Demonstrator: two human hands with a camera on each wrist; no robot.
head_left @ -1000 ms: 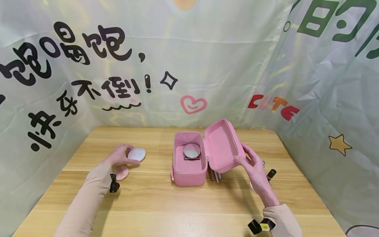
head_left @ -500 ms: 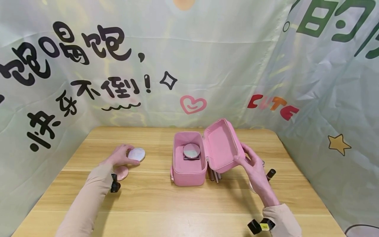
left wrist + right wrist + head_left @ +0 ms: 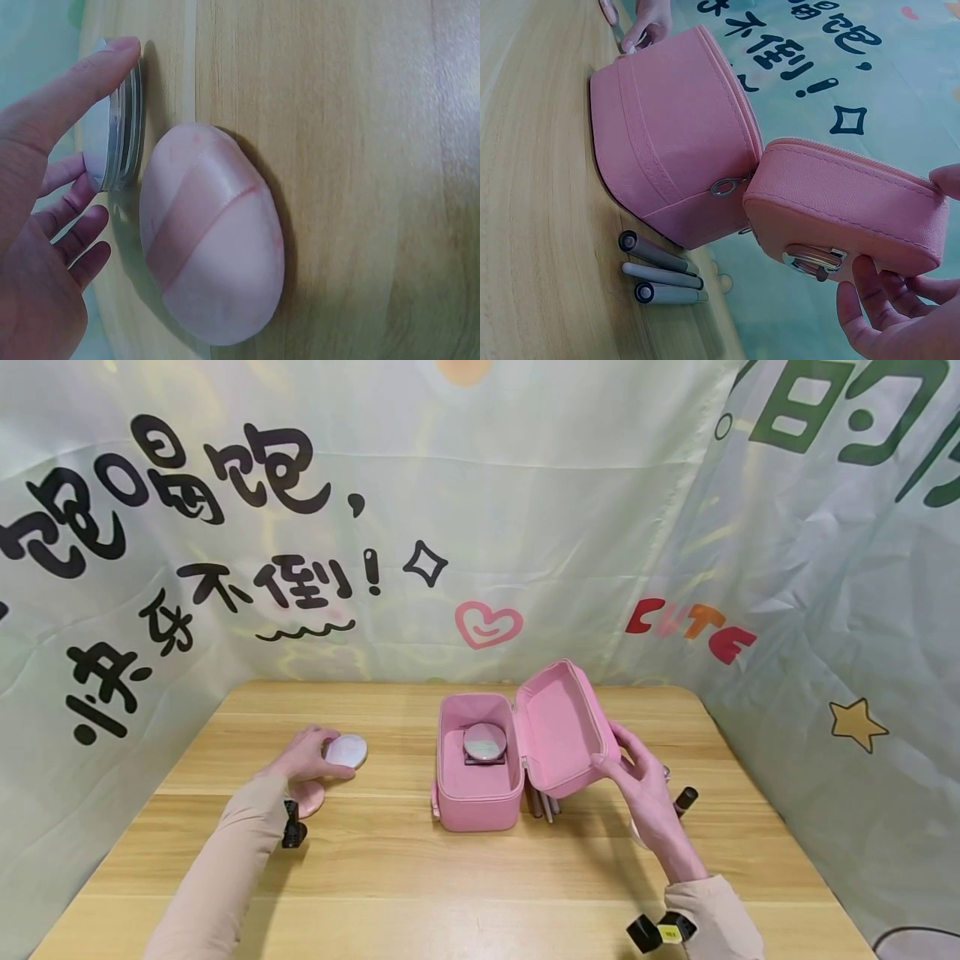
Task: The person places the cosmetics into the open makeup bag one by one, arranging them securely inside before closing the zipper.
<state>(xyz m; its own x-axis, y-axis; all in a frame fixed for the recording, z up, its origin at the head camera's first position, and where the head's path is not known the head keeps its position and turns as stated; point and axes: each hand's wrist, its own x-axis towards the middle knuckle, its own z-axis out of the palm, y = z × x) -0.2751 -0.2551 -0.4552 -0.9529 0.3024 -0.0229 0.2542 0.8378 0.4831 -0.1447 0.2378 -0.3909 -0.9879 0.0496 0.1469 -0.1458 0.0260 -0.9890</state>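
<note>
At the left of the table, my left hand [image 3: 303, 753] pinches a round, pale compact [image 3: 347, 750] by its edges. The left wrist view shows the thumb on one side of the compact [image 3: 124, 127] and a finger on the other. Just beside it lies a pink powder puff [image 3: 217, 240] with a satin band. My right hand [image 3: 648, 793] holds the lid [image 3: 562, 727] of a pink cosmetic case [image 3: 480, 814], thumb on the rim and fingers behind. The lid leans open to the right. Inside the case, a round compact [image 3: 485, 742] sits over a dark flat item, mostly covered.
Several pen-like cosmetic sticks [image 3: 660, 274] lie on the table by the case, under the lid. A black-capped tube [image 3: 686, 800] and a partly hidden white item [image 3: 637, 835] are near my right wrist. A printed cloth [image 3: 420, 510] hangs behind the wooden table [image 3: 420, 893].
</note>
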